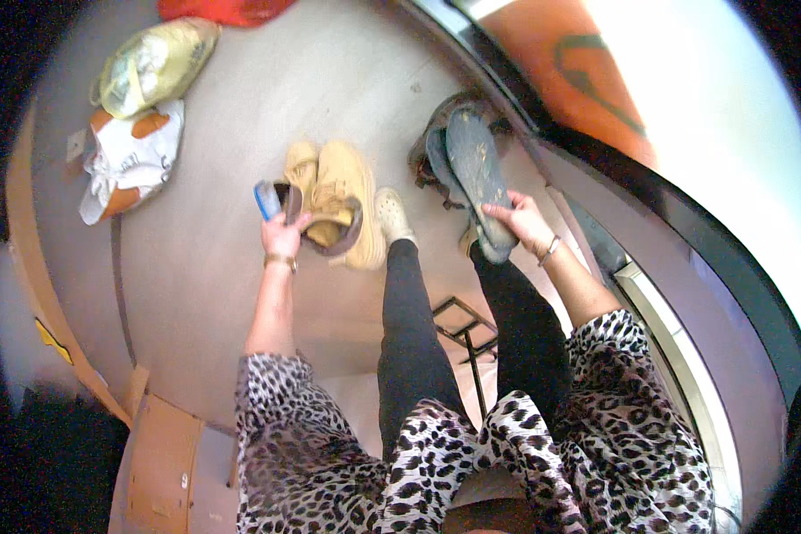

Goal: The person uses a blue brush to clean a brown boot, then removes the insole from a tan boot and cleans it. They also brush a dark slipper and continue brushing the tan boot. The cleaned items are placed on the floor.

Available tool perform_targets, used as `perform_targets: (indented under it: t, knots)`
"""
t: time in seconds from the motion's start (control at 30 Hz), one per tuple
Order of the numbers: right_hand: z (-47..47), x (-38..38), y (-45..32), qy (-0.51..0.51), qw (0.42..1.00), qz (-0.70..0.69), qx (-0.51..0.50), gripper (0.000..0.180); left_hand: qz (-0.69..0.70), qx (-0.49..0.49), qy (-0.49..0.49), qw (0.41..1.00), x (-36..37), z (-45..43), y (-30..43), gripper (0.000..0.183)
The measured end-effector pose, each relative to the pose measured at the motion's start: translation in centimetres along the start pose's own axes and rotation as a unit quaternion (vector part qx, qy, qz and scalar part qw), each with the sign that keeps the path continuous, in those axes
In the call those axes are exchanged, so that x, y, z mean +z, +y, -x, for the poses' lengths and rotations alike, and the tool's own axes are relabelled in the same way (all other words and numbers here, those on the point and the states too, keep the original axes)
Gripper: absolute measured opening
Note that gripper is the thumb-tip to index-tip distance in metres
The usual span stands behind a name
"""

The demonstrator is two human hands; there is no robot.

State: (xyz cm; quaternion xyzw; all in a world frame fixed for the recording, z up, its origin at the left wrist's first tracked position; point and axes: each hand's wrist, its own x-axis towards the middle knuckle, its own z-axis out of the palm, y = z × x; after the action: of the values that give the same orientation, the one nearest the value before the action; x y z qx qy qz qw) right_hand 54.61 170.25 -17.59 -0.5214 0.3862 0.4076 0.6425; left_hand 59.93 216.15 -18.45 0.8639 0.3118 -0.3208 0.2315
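My left hand (284, 233) grips a blue-and-white object (265, 199), which looks like a brush, and its fingers also touch the collar of a tan lace-up boot (334, 193). A second tan boot (300, 163) is beside it, partly hidden. On the right, my right hand (522, 220) holds a worn grey insole (474, 157) by its near end. Another grey insole (440, 160) lies behind it, partly covered. Beyond the insoles, dark brown footwear (457, 107) rests on the floor, mostly hidden by them.
A tied yellow plastic bag (160, 67) and a white-and-orange plastic bag (137, 157) lie at the upper left, with a red item (227, 8) above. A cardboard box (163, 460) stands lower left. A metal stand (470, 330) is between my legs; a dark-edged orange panel (567, 73) borders the right.
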Motion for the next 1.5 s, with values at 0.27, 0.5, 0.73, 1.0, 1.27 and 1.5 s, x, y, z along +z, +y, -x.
perform_targets:
  t: [0.27, 0.5, 0.73, 1.0, 1.27, 1.5]
  knots:
    - [1.8, -0.4, -3.5, 0.014, 0.993, 0.0, -0.117, 0.025, -0.024, 0.186, 0.139, 0.972, -4.5, 0.8, 2.7, 0.045]
    - [0.7, -3.4, 0.8, 0.03, 0.984, 0.011, -0.174, 0.03, -0.138, 0.36, 0.166, 0.908, -7.2, 5.7, 8.8, 0.038]
    - [-1.1, -3.7, 3.5, 0.084, 0.983, 0.054, -0.152, 0.038, -0.259, 0.431, 0.062, 0.862, -6.9, 9.8, 15.2, 0.033]
    - [3.9, -6.9, 6.7, 0.157, 0.979, 0.026, -0.127, 0.034, -0.473, 0.531, -0.096, 0.697, -3.0, 13.6, 23.4, 0.018]
    - [3.9, -5.4, 7.4, 0.161, 0.955, -0.143, -0.205, 0.034, -0.597, 0.48, -0.095, 0.636, -2.5, 18.7, 26.4, 0.029]
    - [2.5, -4.0, 5.2, 0.109, 0.919, -0.213, -0.314, 0.035, -0.483, 0.508, 0.021, 0.713, -1.1, 21.3, 27.3, 0.033]
